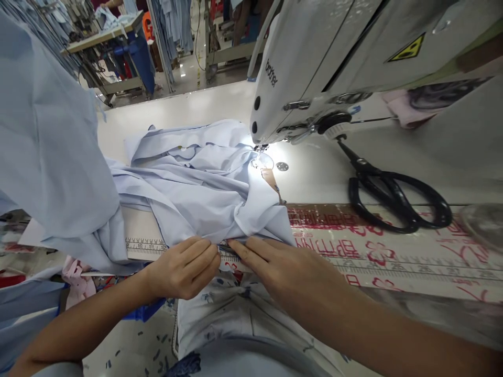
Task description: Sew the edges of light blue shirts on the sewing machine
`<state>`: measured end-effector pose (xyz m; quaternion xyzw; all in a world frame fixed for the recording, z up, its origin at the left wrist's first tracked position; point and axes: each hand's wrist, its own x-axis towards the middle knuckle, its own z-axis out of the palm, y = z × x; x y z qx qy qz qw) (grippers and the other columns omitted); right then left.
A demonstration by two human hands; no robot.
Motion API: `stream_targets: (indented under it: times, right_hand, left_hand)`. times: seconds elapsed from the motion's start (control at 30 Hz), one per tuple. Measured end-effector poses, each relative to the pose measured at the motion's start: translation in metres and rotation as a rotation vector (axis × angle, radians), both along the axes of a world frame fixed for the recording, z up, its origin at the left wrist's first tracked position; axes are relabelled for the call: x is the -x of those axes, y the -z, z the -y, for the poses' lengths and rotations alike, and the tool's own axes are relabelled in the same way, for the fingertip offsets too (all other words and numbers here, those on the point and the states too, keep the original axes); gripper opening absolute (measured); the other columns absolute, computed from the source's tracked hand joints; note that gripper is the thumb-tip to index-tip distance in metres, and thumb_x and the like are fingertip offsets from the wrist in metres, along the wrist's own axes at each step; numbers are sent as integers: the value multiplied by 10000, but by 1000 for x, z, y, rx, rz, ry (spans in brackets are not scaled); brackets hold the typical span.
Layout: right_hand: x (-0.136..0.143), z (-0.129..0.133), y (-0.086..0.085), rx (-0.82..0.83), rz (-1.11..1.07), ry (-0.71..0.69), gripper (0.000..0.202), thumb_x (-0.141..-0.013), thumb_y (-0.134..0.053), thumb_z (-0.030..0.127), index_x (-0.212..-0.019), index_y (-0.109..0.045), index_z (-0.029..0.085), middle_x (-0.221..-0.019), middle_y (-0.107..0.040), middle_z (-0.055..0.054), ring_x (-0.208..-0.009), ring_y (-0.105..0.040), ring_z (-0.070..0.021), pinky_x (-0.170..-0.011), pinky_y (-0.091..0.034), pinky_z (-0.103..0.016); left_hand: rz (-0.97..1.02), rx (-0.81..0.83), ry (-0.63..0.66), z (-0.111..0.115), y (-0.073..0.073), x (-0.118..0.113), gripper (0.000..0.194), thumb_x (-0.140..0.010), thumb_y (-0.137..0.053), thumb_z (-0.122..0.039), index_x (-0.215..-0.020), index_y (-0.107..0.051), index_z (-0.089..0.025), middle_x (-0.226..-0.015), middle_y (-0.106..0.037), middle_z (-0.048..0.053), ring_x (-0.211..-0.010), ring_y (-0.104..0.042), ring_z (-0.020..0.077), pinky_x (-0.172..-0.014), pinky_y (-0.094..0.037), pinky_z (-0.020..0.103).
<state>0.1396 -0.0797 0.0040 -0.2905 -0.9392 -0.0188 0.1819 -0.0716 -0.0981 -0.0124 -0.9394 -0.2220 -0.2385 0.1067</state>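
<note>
A light blue garment [204,196] lies bunched on the white table, its far side reaching under the needle area of the sewing machine [275,99]. At the near table edge my left hand [186,267] is closed, fingertips pinched on the cloth's edge. My right hand [279,267] lies just right of it, fingers stretched out over the near edge of the same garment. Between the two hands a small dark strip shows; I cannot make out what it is. More light blue cloth [58,136] hangs at the left.
Black-handled scissors [396,201] rest right of the needle. A measuring tape [393,256] with red markings runs along the front edge. Pink cloth [408,107] lies behind the machine. Another worktable [104,36] and hanging garments [173,26] stand beyond.
</note>
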Motion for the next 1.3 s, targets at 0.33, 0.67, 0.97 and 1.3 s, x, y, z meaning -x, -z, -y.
stream_targets:
  times: [0.33, 0.67, 0.97, 1.3]
  right_hand:
    - [5, 0, 1, -7, 81, 57, 487, -604, -397, -65, -997, -620, 115, -743, -644, -17, -539, -553, -143, -400, -308, -271]
    - [-17, -18, -16, 295, -29, -25, 273, -773, -565, 208, -1043, -586, 172, -859, -653, -35, -610, -587, -146, -483, -389, -255]
    - [-29, -28, -1, 440, 160, 51, 519, -754, -563, 181, -1266, -474, 190, -814, -670, -51, -614, -604, -169, -524, -396, -251]
    - [-68, -68, -26, 626, -104, 82, 290, -864, -443, 246, -1124, -537, 161, -945, -604, -89, -801, -571, -175, -679, -443, -288]
  left_hand:
    - [229, 208, 6, 0, -2, 7, 125, -829, -465, -32, -917, -551, -18, -858, -632, 159, -876, -600, 226, -719, -545, 364]
    - [181, 660, 65, -11, -50, 14, 177, -887, -483, -267, -914, -585, -126, -816, -674, 78, -787, -637, 146, -701, -531, 234]
    - [70, 239, -239, -180, -13, -18, 328, -772, -626, -328, -1018, -584, -115, -1116, -608, 135, -1081, -549, 257, -926, -468, 410]
    - [-128, 149, -6, -129, -19, -42, 204, -877, -453, -267, -982, -517, -104, -913, -601, 103, -966, -538, 224, -854, -494, 385]
